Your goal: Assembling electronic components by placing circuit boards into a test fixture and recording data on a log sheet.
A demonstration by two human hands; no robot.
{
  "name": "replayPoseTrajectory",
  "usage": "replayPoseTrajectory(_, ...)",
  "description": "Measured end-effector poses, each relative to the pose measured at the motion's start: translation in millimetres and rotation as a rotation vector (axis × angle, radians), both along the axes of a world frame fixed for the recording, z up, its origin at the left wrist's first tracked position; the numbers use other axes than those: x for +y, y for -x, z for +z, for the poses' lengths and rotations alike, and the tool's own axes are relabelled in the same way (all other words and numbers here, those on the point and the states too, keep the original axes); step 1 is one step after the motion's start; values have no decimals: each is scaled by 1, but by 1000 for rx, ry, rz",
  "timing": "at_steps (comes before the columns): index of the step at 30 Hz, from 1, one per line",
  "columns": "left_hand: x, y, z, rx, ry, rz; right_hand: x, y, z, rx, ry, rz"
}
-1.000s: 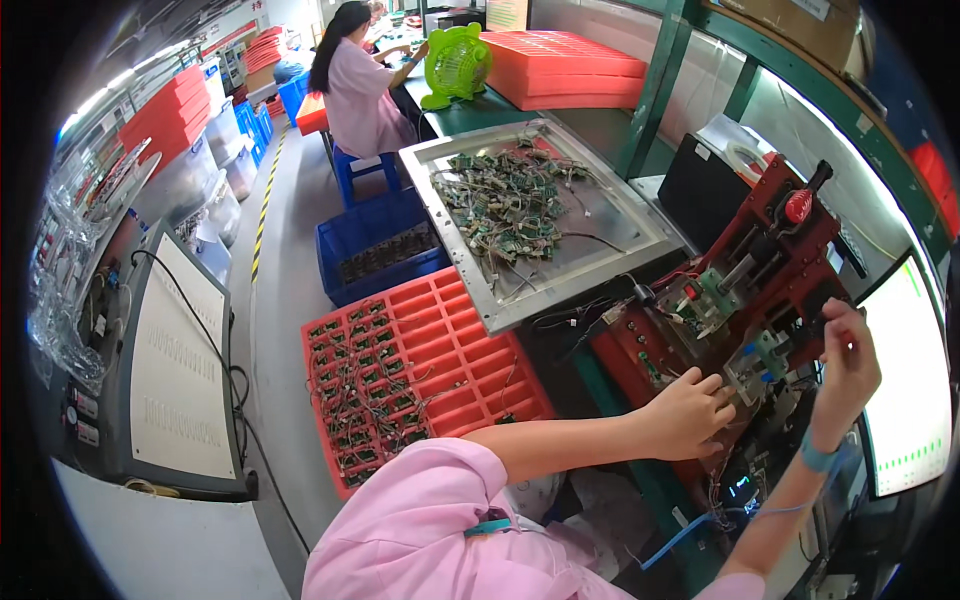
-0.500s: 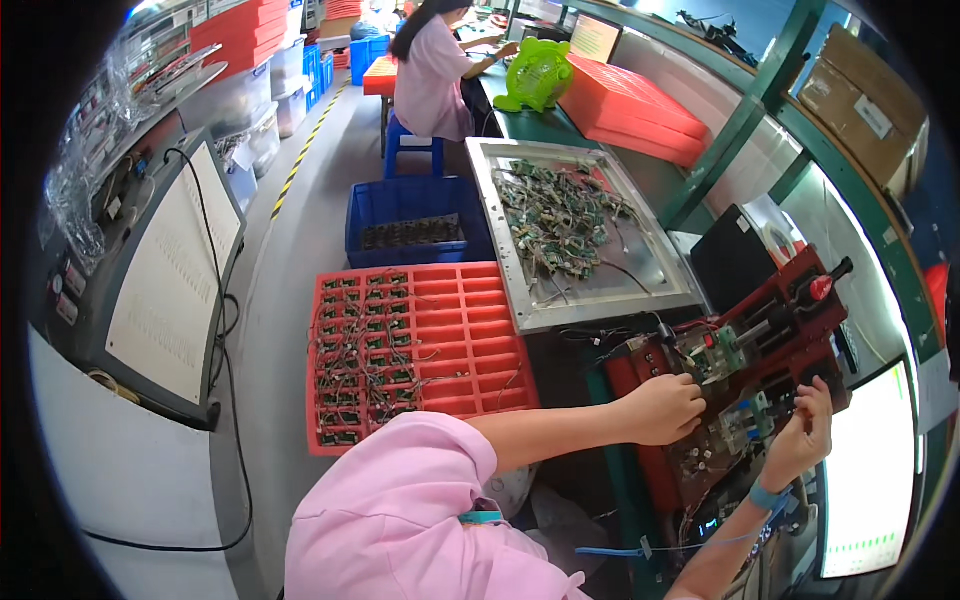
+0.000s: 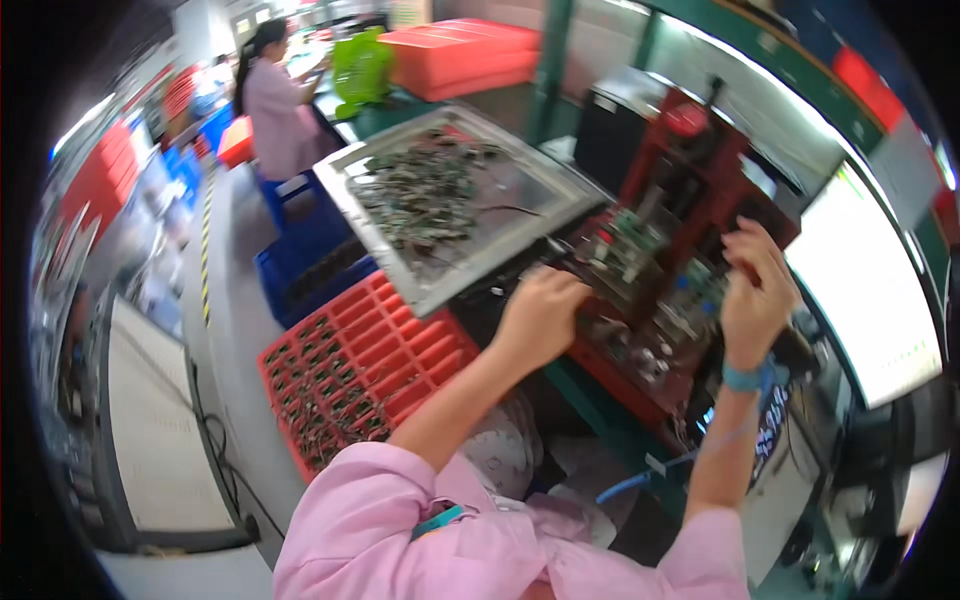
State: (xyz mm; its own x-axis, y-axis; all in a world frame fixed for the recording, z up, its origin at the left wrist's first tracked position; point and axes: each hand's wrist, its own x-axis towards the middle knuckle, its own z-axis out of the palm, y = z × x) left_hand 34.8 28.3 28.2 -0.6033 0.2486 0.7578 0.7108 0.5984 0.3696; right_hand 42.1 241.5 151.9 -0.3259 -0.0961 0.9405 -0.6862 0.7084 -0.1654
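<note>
My left hand (image 3: 543, 315) is at the near left edge of a dark red test fixture (image 3: 640, 375), its fingers curled together; whatever may be inside them is hidden. My right hand (image 3: 757, 290) is raised over the fixture's right side, fingers loosely bent and apart, nothing visible in them. A blue wrist strap (image 3: 743, 378) with a cord circles my right wrist. Between the hands, a green circuit board (image 3: 625, 258) lies in the fixture beneath a red upright press (image 3: 680, 165). Small blue parts show nearer my right hand. The picture is smeared by motion.
A red compartment tray (image 3: 400, 340), partly filled with small wired boards, is at left. Behind it stand a metal-framed tray (image 3: 455, 290) heaped with boards and a blue bin (image 3: 300, 265). A lit screen (image 3: 860, 290) is at right. Another person (image 3: 278, 110) sits farther back.
My view has swung to the right. My left hand has drawn back from the board to the fixture's left edge. My right hand has come away from the right-hand press part, its fingers looser.
</note>
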Motion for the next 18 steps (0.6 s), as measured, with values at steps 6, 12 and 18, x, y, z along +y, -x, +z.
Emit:
replayPoseTrajectory(6,6,3,-6,11,63,-19,3,6,-7,5,111,12)
replayPoseTrajectory(12,14,-3,0,38,133,-58,6,1,-6,39,113,5)
replayPoseTrajectory(18,2,-11,5,47,170,-56,-4,4,-10,80,106,15)
